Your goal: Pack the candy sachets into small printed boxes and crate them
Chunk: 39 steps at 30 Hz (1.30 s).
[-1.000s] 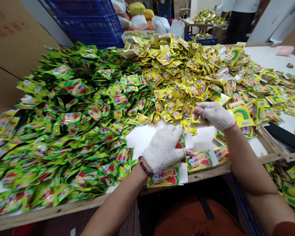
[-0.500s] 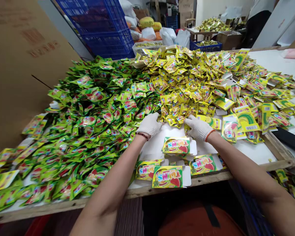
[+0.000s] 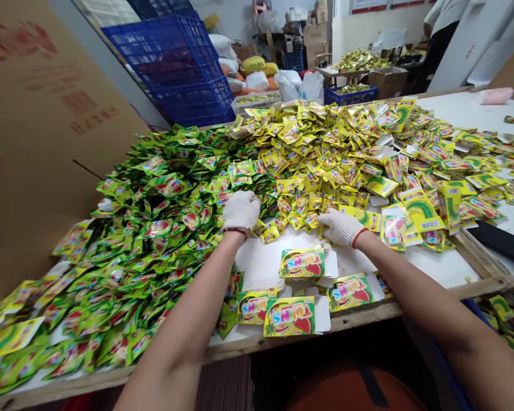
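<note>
Lying between hands [image 3: 242, 211] [image 3: 339, 227]: yellow packets [image 3: 299, 204]

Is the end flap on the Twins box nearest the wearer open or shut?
Open: the white end flap sticks out from the nearest Twins box.

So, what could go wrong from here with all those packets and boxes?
The shiny green sachets meet the small shiny yellow sachets near the white-gloved left hand, so the two colours might get mixed. The front yellow-and-green printed cardboard box lies at the wooden table edge, so a forearm could perhaps knock it off. Its white end flap sticks out and might get bent.
</note>
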Available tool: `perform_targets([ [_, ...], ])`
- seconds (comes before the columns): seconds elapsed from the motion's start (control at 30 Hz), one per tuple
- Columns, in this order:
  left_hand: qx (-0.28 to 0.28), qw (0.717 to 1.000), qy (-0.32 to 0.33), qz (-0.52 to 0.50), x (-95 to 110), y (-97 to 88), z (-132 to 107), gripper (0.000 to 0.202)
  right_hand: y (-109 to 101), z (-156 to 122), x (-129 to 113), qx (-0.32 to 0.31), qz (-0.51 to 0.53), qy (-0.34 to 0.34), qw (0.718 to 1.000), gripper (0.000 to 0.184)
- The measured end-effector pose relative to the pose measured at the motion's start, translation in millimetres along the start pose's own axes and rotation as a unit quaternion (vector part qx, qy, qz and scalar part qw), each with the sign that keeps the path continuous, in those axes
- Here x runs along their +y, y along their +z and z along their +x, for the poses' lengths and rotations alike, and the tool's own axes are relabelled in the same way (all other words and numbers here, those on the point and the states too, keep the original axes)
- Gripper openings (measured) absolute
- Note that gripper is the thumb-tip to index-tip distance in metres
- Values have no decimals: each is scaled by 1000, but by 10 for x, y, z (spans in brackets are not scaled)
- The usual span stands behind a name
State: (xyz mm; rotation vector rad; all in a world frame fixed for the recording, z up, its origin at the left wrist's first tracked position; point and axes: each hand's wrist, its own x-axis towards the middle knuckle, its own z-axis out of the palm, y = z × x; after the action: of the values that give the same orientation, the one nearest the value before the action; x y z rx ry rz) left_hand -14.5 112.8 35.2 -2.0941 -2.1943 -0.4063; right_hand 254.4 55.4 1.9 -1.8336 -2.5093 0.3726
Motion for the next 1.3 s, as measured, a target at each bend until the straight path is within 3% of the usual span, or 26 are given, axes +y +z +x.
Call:
perform_targets([
  [0.2,82,994,-2,-77,57,-159,-296,31,-93,-48,130,-26,1,43,999,50],
  [0.37,9,996,-40,-83,72,28,-103,23,-145,-50,116,-44,-2,45,998,20],
  [0.5,-4,991,-61,-122,-55,97,88,4,-198,-111,121,6,23,49,999,12],
  [0.6,25,982,-74,-171,-111,37,18,8,-234,-158,131,84,155,68,982,10],
  [0.7,38,966,-78,-245,-55,-44,-204,14,-257,-193,65,101,408,45,906,11],
  [0.77,19,923,-77,-377,51,-82,-381,20,-262,-216,-30,94,530,14,843,21],
  [0.83,-17,832,-79,-548,194,-107,-547,27,-254,-234,-146,107,596,-10,796,34],
  [0.9,-64,744,-77,-661,344,-129,-683,35,-236,-239,-251,114,617,-18,778,38],
  [0.93,-84,724,-71,-681,410,-142,-736,37,-224,-235,-290,114,613,-18,781,36],
  [1.13,-208,688,-31,-694,582,-242,-853,37,-198,-190,-337,200,477,-70,853,21],
  [1.23,-219,699,-27,-680,575,-246,-851,35,-206,-202,-340,216,432,-126,866,20],
  [1.3,-201,693,-45,-691,579,-232,-863,33,-208,-210,-356,241,425,-123,864,18],
])
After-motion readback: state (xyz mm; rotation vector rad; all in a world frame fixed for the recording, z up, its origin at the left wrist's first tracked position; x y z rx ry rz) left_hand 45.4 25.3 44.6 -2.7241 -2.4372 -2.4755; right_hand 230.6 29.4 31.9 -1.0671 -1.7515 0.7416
